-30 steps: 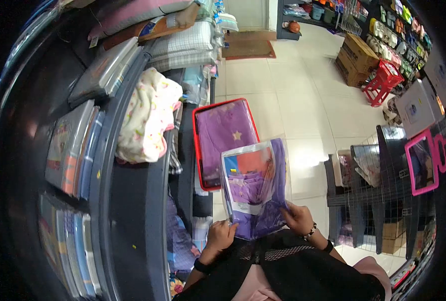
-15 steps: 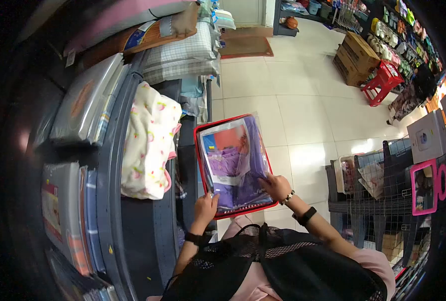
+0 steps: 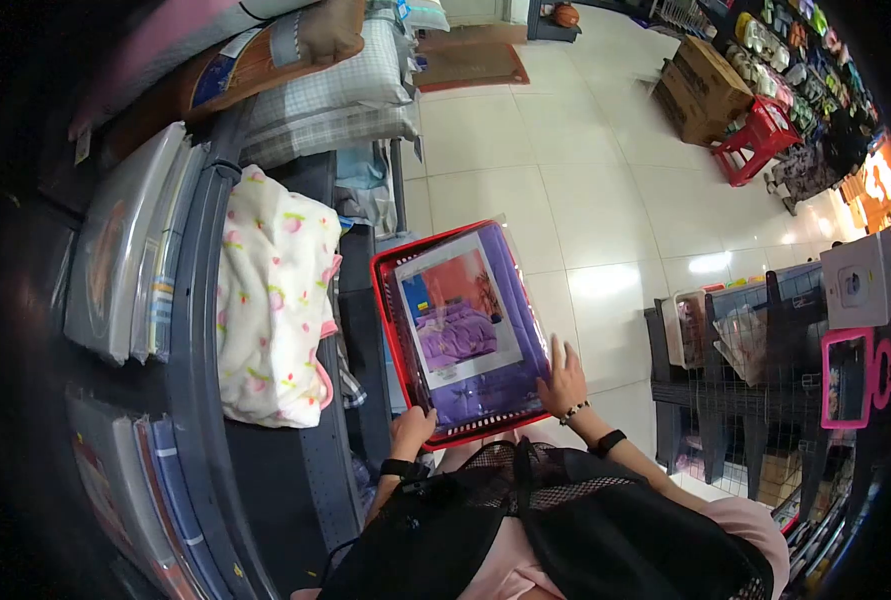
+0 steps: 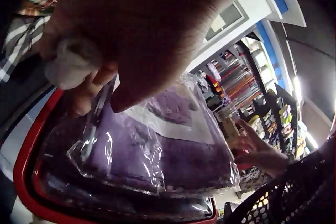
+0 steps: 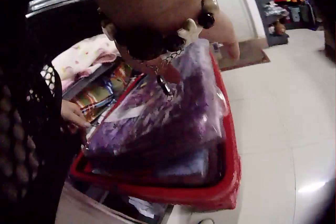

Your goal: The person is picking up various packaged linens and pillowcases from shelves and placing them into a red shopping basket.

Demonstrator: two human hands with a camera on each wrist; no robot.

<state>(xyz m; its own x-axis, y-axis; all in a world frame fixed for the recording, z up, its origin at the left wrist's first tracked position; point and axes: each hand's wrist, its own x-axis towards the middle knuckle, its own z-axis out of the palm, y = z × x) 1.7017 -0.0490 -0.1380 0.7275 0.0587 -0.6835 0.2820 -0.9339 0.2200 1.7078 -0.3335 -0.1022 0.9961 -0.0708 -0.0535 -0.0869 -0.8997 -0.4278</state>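
Observation:
A purple bedding pack (image 3: 465,310) in clear plastic, with a picture of a made bed on its front, lies in a red basket (image 3: 378,290). At the pack's near left corner is my left hand (image 3: 412,430); its thumb and fingers pinch the plastic edge in the left wrist view. My right hand (image 3: 563,382) rests at the right edge of the pack, its fingers straight and spread. In the right wrist view, the pack (image 5: 173,113) slopes inside the basket's red rim (image 5: 231,161).
Dark shelving (image 3: 275,500) on the left bears a white patterned blanket (image 3: 275,290), packed bedding (image 3: 125,250) and checked pillows (image 3: 325,95). Ahead are pale floor tiles (image 3: 495,140), a cardboard box (image 3: 703,90) and a red stool (image 3: 760,140). A wire rack (image 3: 735,400) stands at right.
Both hands have brought the bedding pack forward and down into the red basket, where it now lies flatter. The right hand has loosened its grip, its fingers now spread. The view has shifted slightly.

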